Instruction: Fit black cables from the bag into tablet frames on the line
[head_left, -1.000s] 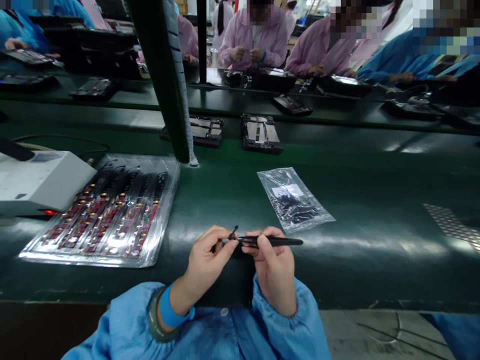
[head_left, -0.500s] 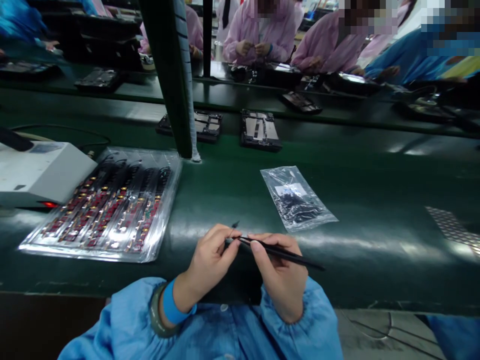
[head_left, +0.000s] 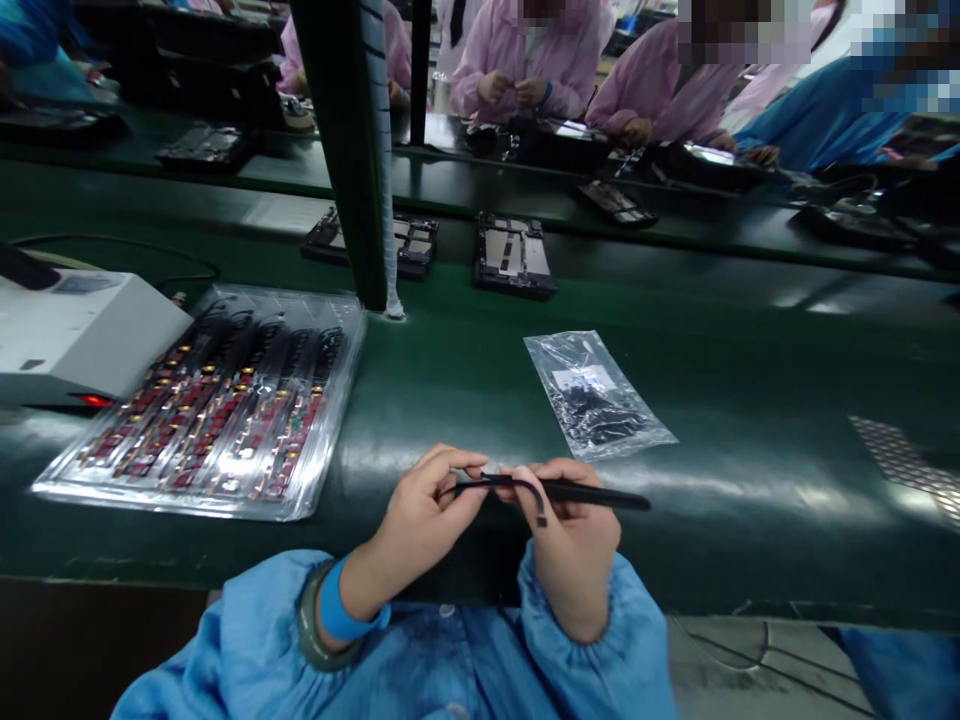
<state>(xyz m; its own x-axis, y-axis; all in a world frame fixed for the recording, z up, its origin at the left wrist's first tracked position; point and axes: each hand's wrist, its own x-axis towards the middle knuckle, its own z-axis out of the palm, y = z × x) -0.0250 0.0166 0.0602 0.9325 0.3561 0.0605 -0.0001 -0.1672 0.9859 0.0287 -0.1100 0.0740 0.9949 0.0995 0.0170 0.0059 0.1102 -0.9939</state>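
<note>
Close in front of my body, my left hand (head_left: 427,515) pinches a thin black flex cable (head_left: 531,488) between thumb and fingers. The cable's far end bends down across the thumb of my right hand (head_left: 574,550) and ends in a small dark tab. Black tweezers (head_left: 600,495) lie in my closed right hand, their rear end pointing right. Their tips are hidden by the fingers and the cable. Beyond my hands, a clear plastic bag (head_left: 592,385) with small black parts and a white label lies on the green bench.
To the left, a clear tray (head_left: 300,508) holds rows of small red-and-black circuit boards beside a white device (head_left: 90,320) with a red light. A green post (head_left: 349,190) rises behind. Device housings (head_left: 514,255) rest farther back. Co-workers (head_left: 525,60) sit opposite. A perforated strip (head_left: 900,465) lies right.
The flex cable now stretches over my right thumb; earlier its end stood up above my left fingers. The tweezers have turned closer to level, and my hands have come nearer together.
</note>
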